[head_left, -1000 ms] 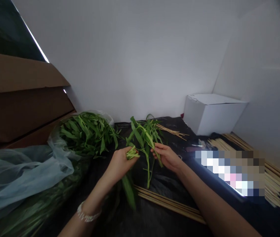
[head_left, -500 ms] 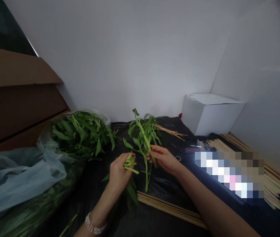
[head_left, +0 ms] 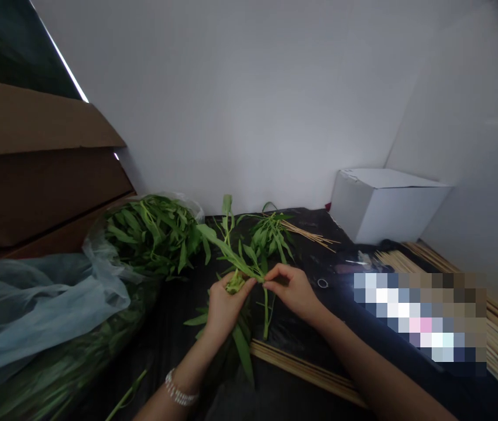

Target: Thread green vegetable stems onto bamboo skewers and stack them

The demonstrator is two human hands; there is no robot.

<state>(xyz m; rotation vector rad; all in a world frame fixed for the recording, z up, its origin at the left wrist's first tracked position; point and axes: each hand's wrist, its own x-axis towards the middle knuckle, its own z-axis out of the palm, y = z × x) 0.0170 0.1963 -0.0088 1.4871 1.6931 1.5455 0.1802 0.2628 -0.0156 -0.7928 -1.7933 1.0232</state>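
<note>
My left hand [head_left: 226, 304] is closed around a small bunch of water spinach [head_left: 234, 283], its pale stem ends up and its leaves hanging below the fist. Thumb and finger of that hand also pinch a leafy water spinach stem [head_left: 231, 254]. On the same stem, my right hand [head_left: 290, 289] pinches from the right, close to the left fingertips. Beneath the hands another stem [head_left: 266, 316] lies on the black sheet [head_left: 226, 403]. Just beyond is a heap of leafy sprigs [head_left: 270, 237].
A clear plastic bag [head_left: 95, 280] full of greens stands at left, before a cardboard box [head_left: 47, 187]. Thin sticks [head_left: 310, 234] lie behind, and longer ones [head_left: 305, 371] in front. To the right are a white box [head_left: 389, 204], a small ring [head_left: 322, 283] and a blurred-out patch.
Both hands have come together; the right moved little. The water spinach stem, upright in the right hand before, now leans left, with fingers of both hands on it. The view has shifted slightly.
</note>
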